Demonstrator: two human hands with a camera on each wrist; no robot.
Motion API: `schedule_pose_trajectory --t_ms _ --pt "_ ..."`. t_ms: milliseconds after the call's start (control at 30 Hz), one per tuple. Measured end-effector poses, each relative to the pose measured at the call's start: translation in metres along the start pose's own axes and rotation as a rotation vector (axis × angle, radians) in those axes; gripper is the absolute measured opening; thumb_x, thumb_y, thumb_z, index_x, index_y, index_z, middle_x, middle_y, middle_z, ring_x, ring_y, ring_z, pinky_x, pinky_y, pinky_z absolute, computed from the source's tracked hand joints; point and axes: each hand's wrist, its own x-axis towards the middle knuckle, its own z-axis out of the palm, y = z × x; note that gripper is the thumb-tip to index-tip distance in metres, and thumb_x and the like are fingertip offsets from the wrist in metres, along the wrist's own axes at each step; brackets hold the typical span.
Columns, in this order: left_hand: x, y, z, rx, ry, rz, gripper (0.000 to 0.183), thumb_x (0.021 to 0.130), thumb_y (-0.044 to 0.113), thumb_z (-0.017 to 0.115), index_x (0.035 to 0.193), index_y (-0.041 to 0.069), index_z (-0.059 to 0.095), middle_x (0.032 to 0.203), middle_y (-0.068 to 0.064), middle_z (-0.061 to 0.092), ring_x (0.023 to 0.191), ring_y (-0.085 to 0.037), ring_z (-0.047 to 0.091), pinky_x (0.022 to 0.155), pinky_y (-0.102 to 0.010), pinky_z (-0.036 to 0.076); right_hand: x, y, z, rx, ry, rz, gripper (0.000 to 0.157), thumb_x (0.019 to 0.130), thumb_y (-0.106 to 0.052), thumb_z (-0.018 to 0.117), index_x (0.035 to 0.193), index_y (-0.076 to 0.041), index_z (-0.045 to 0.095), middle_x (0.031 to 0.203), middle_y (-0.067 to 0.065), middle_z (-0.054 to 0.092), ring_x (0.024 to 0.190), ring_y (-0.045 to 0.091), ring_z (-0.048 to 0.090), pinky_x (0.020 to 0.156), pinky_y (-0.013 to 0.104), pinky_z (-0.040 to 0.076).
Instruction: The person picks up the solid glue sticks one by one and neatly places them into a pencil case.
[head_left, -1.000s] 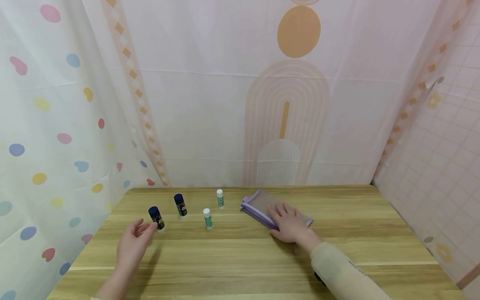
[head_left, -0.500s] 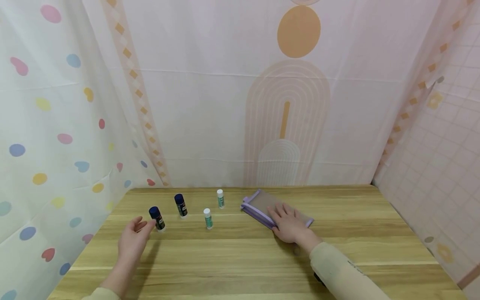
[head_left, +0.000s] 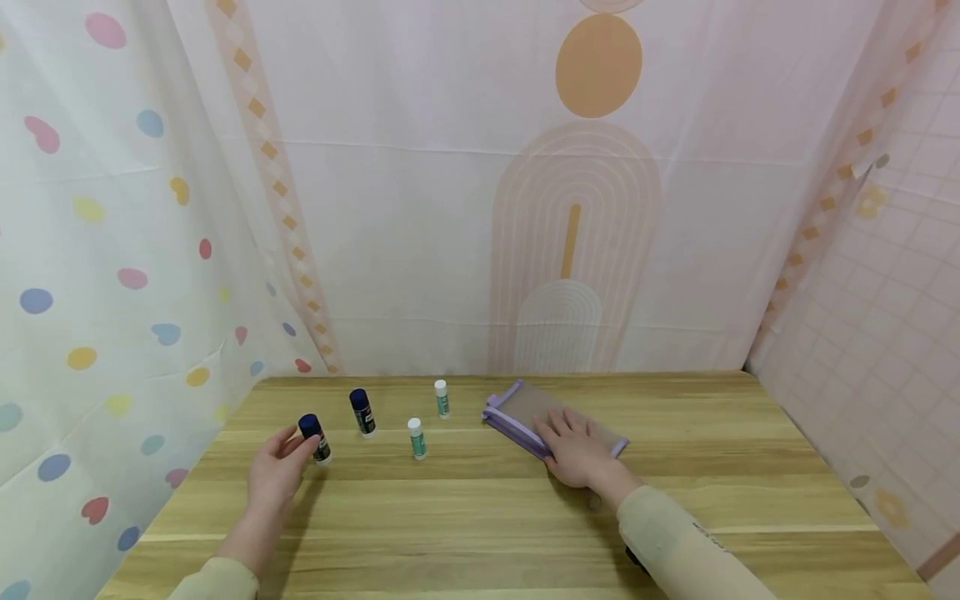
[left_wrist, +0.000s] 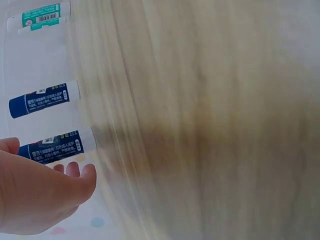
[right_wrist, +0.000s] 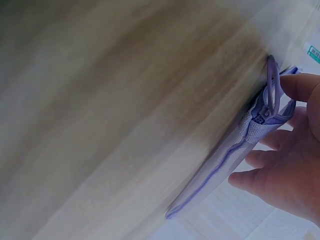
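Note:
In the head view my left hand (head_left: 279, 468) is at the nearest dark blue glue stick (head_left: 322, 451), which stands upright on the table. The thumb lies across its front and the fingertips are at the cap's left side; the left wrist view shows this glue stick (left_wrist: 54, 147) between thumb and curled fingers. My right hand (head_left: 576, 452) rests with spread fingers on a grey mesh zipper pouch (head_left: 525, 404) with purple edging. In the right wrist view the pouch's purple pull loop (right_wrist: 272, 87) is beside the thumb.
A second dark blue glue stick (head_left: 363, 415) stands just behind the first. Two white-capped green glue sticks, a front one (head_left: 417, 442) and a back one (head_left: 442, 402), stand between it and the pouch. Patterned curtains (head_left: 405, 250) enclose the wooden table (head_left: 480, 525).
My left hand has moved a little right, bringing its thumb across the nearest dark blue glue stick. The glue sticks stay where they were, and my right hand stays on the pouch.

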Motion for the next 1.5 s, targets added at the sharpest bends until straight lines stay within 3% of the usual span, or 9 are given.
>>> schedule_pose_trajectory --t_ms 100,200,400,600,867,1000,1133,1500 --pt "0.004 -0.002 0.001 0.001 0.026 0.008 0.067 0.098 0.022 0.063 0.152 -0.001 0.031 0.148 -0.029 0.039 0.097 0.004 0.052 0.071 -0.010 0.045 0.001 0.000 0.001 0.004 0.000 -0.001 0.061 0.099 -0.020 0.059 0.154 -0.009 0.035 0.159 0.021 0.025 0.146 0.043 0.016 0.114 0.067 0.016" --pt "0.007 -0.005 0.001 -0.008 0.036 0.006 0.065 0.098 0.020 0.064 0.152 0.000 0.034 0.147 -0.026 0.041 0.080 0.016 0.047 0.071 -0.015 0.047 0.002 0.001 0.001 0.011 -0.003 0.002 0.061 0.099 -0.018 0.060 0.154 -0.009 0.035 0.159 0.021 0.025 0.146 0.043 0.015 0.114 0.067 0.016" --pt "0.012 -0.008 0.001 -0.020 0.045 -0.005 0.062 0.096 0.018 0.066 0.150 0.002 0.039 0.144 -0.019 0.046 0.084 0.013 0.049 0.074 -0.015 0.047 0.001 0.000 -0.001 0.020 0.000 -0.003 0.060 0.099 -0.015 0.059 0.153 -0.008 0.035 0.158 0.022 0.026 0.146 0.043 0.017 0.113 0.069 0.016" --pt "0.014 -0.009 -0.001 0.021 0.023 0.006 0.060 0.096 0.015 0.065 0.149 0.002 0.040 0.147 -0.021 0.044 0.091 0.008 0.047 0.074 -0.012 0.046 0.001 -0.001 -0.002 0.032 0.000 -0.004 0.060 0.099 -0.015 0.059 0.153 -0.008 0.035 0.158 0.022 0.026 0.145 0.044 0.017 0.113 0.069 0.017" --pt "0.016 -0.014 0.000 0.071 0.045 0.039 0.050 0.095 0.016 0.068 0.140 0.000 0.051 0.131 -0.013 0.059 0.086 0.008 0.050 0.072 -0.017 0.048 0.001 -0.001 0.001 0.037 -0.002 0.004 0.059 0.099 -0.014 0.058 0.153 -0.008 0.035 0.158 0.021 0.026 0.145 0.044 0.018 0.112 0.069 0.019" --pt "0.016 -0.015 0.000 0.059 0.045 0.041 0.049 0.094 0.015 0.069 0.137 -0.001 0.053 0.113 0.002 0.065 0.087 0.006 0.051 0.073 -0.017 0.049 0.001 -0.002 0.001 0.042 0.000 0.012 0.057 0.100 -0.012 0.056 0.153 -0.008 0.036 0.158 0.021 0.027 0.145 0.043 0.019 0.111 0.070 0.019" --pt "0.016 -0.015 0.000 0.028 0.044 0.048 0.047 0.093 0.012 0.070 0.135 -0.002 0.053 0.094 0.020 0.062 0.083 0.010 0.052 0.073 -0.018 0.050 0.001 -0.002 0.001 0.057 0.001 0.027 0.053 0.102 -0.012 0.052 0.153 -0.008 0.036 0.158 0.020 0.028 0.145 0.043 0.019 0.111 0.069 0.020" --pt "0.015 -0.017 0.002 -0.010 0.055 0.057 0.047 0.093 0.009 0.069 0.135 -0.004 0.052 0.100 0.009 0.064 0.078 0.008 0.056 0.070 -0.017 0.054 -0.001 -0.003 -0.003 0.108 0.043 0.050 0.050 0.103 -0.009 0.049 0.151 -0.006 0.038 0.157 0.022 0.030 0.143 0.046 0.022 0.108 0.072 0.022"
